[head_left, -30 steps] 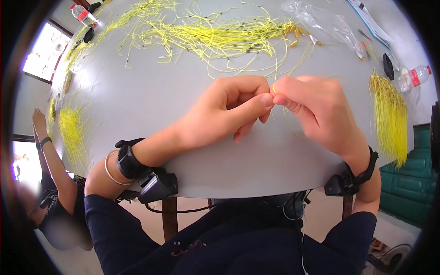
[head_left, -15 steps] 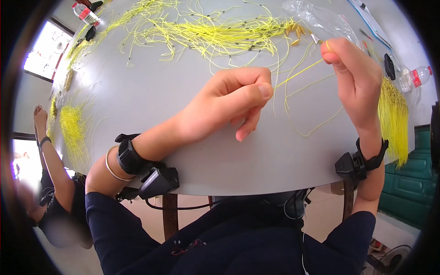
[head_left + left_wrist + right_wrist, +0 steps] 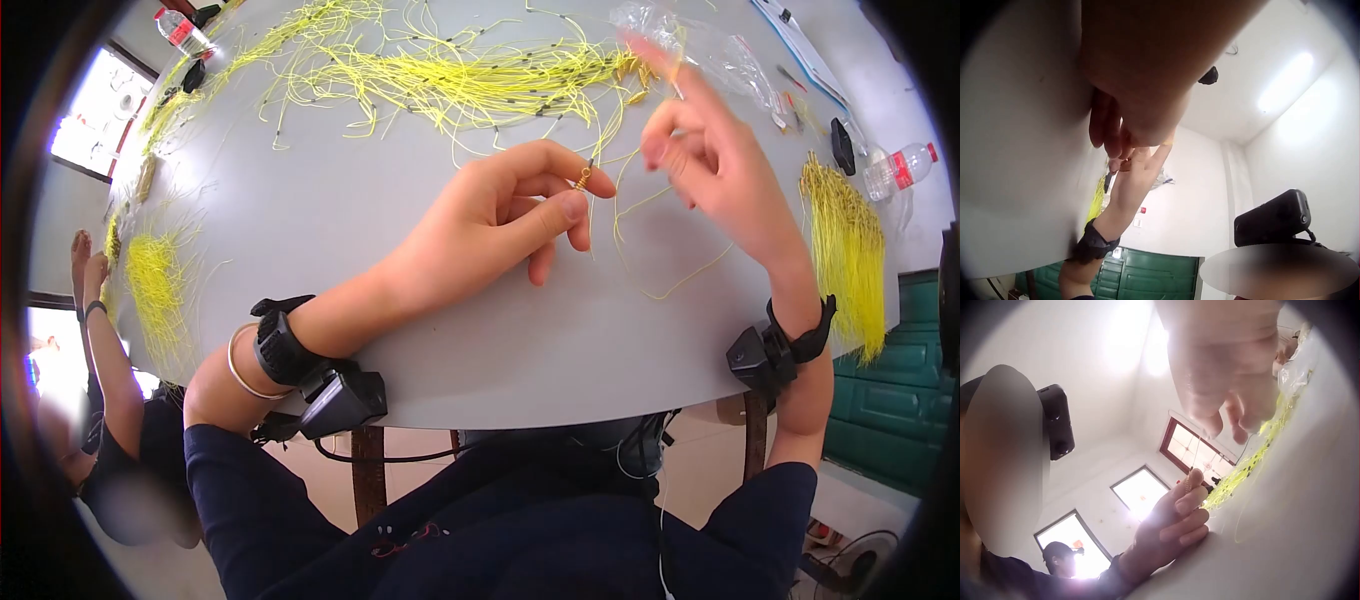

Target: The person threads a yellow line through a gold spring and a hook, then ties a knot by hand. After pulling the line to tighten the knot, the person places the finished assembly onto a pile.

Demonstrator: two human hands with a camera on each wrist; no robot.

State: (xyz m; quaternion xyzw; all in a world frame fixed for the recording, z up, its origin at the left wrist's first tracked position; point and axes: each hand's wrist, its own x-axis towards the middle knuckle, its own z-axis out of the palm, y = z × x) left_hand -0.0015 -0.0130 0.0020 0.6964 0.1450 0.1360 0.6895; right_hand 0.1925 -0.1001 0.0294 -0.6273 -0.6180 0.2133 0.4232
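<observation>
In the head view my left hand [image 3: 500, 220] pinches a small gold coiled piece [image 3: 583, 178] between thumb and index finger, a thin yellow line running from it. The right wrist view also shows the coil [image 3: 1189, 482] at the left fingertips. My right hand [image 3: 725, 175] is raised to the right of it, blurred, with its index finger stretched toward the bundle's gold ends and the other fingers bent; no held thing shows. Beyond both hands lies a bundle of yellow lines [image 3: 470, 78] with dark beads. A loose line curves over the table below the right hand.
A plastic bag [image 3: 735, 70] lies at the back right, near a clipboard [image 3: 800, 45]. Yellow strands [image 3: 845, 255] hang over the right edge beside a bottle [image 3: 900, 170]. More strands [image 3: 155, 285] lie at the left, where another person sits. The table's front edge [image 3: 540, 425] curves before me.
My right hand went out to the right, pulling a line taut from my left hand, then moved back left with its index finger extended. The left fingers have loosened, exposing the gold coil.
</observation>
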